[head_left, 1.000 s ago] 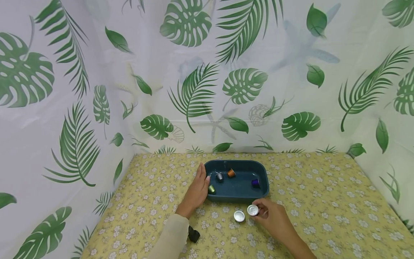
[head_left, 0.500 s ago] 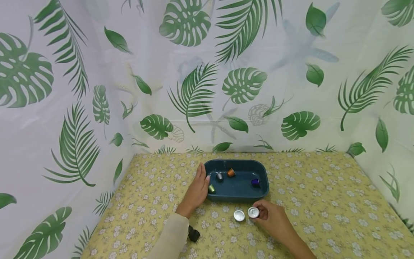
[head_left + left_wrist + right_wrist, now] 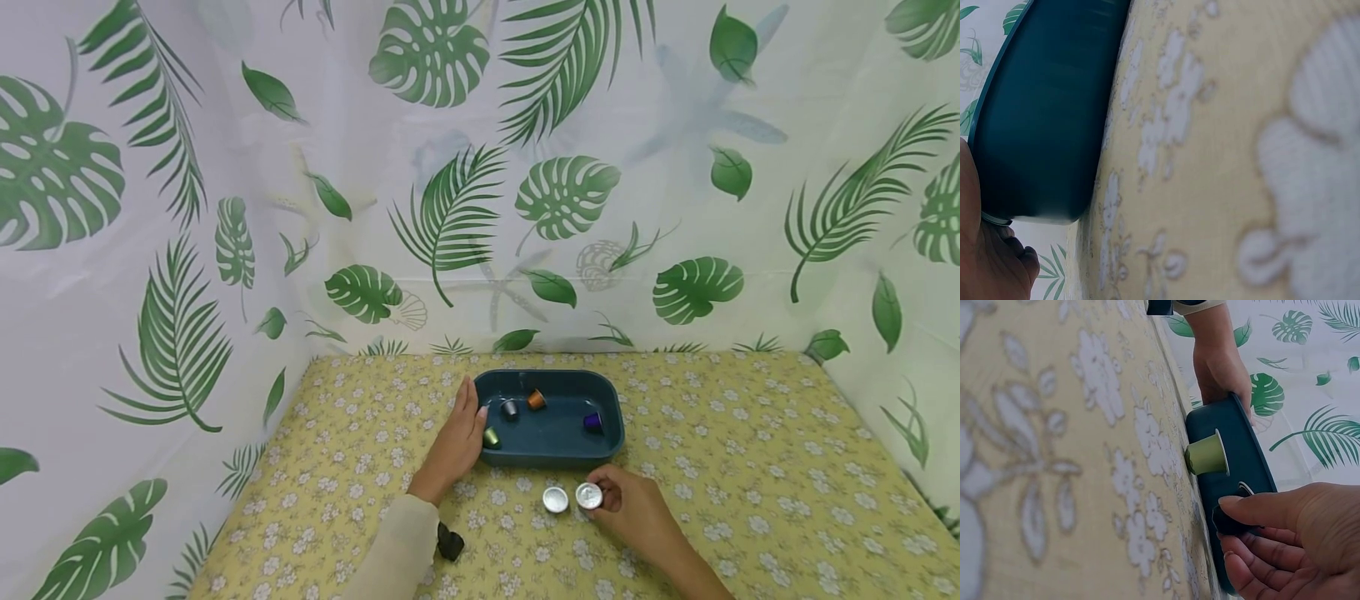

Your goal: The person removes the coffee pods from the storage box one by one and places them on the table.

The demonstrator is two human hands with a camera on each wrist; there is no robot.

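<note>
I'm in a screened-off booth: leaf-print curtains (image 3: pixel 487 208) flank my yellow floral tablecloth (image 3: pixel 735 450), hiding the wider room.

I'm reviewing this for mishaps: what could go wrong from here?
The right hand holds the dark capsule close beside the standing green capsule, so it might knock that over. The left hand rests against the tray; a nudge could roll the purple capsule lying inside.

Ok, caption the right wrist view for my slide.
Right hand pinches a dark capsule near a green capsule; left hand touches the tray.
</note>
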